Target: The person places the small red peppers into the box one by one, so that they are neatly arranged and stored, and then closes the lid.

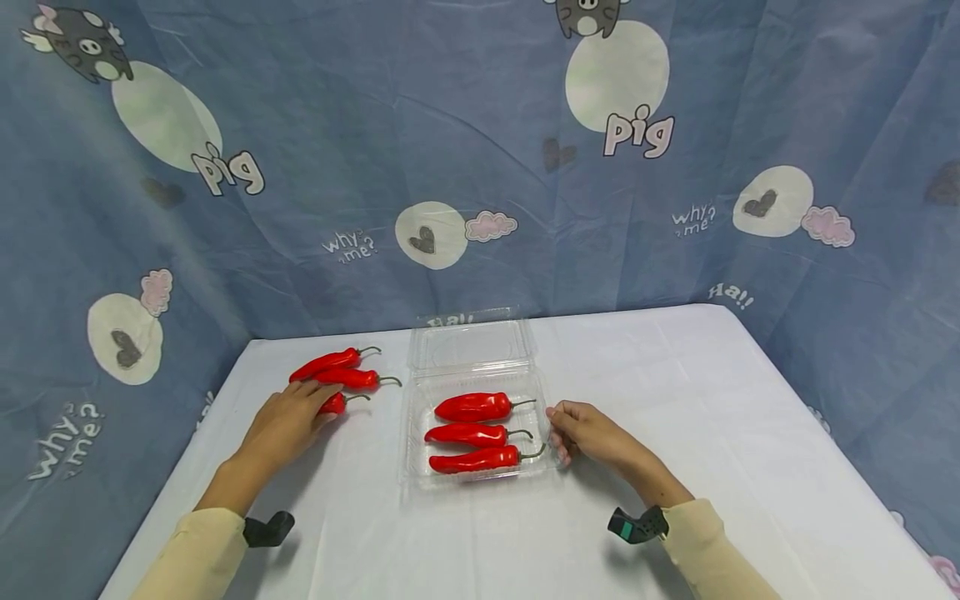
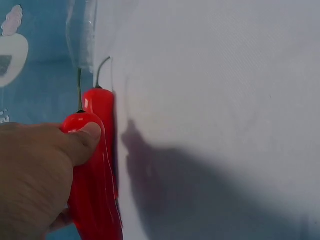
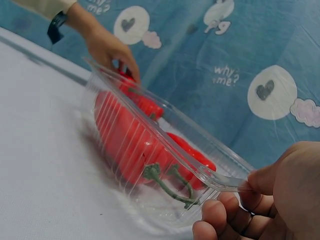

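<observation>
My left hand (image 1: 285, 423) grips a red chili pepper (image 2: 90, 175), thumb on its upper side near the green stem. Close by lie two more red peppers, a nearer one (image 1: 352, 378) and a farther one (image 1: 324, 365). At the middle of the table stands a clear plastic box (image 1: 417, 446) with its lid (image 1: 471, 345) folded back. Three red peppers (image 1: 474, 407) lie side by side inside, stems pointing right. My right hand (image 1: 592, 433) pinches the box's right rim between thumb and fingers, as the right wrist view shows.
A white cloth covers the table (image 1: 465, 550). Behind it and along both sides hangs a blue printed curtain (image 1: 480, 167); the box lid reaches close to it at the table's back edge.
</observation>
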{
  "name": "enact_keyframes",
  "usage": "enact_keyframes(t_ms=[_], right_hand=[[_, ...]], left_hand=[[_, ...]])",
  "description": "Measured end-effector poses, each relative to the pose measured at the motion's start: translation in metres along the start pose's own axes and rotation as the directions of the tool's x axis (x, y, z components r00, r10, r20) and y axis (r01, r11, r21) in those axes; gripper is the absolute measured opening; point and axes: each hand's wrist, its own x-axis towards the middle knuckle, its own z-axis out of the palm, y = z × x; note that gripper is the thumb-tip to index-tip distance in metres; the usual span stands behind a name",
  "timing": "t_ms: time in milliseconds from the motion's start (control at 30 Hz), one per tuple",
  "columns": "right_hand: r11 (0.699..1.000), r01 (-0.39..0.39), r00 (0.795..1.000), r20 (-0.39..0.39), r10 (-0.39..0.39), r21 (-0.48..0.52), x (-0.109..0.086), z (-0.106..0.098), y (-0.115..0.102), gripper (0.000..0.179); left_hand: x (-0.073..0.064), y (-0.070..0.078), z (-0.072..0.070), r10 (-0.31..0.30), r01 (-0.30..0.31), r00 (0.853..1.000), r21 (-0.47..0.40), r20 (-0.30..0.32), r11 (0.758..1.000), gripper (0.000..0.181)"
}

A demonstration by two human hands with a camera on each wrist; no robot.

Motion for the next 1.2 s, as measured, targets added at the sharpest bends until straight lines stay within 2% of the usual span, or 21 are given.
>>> enact_keyframes(t_ms=[167, 833, 1200], right_hand=[[1.0, 0.011, 1.0, 0.007, -0.011, -0.007, 0.0, 0.0, 0.0, 0.032], [1.0, 0.018, 1.0, 0.005, -0.018, -0.015, 0.002, 0.0, 0.002, 0.032], [1.0, 0.019, 1.0, 0.003, -0.019, -0.019, 0.001, 0.0, 0.001, 0.032]], left_hand=[[0.002, 0.006, -0.006, 0.048, -0.048, 0.998, 0.001, -0.03, 0.999, 0.056], [0.005, 0.031, -0.027, 0.14, -0.145, 0.981, -0.026, -0.132, 0.989, 0.059], [0.009, 0.045, -0.036, 0.158, -0.166, 0.979, -0.054, -0.132, 0.985, 0.058]])
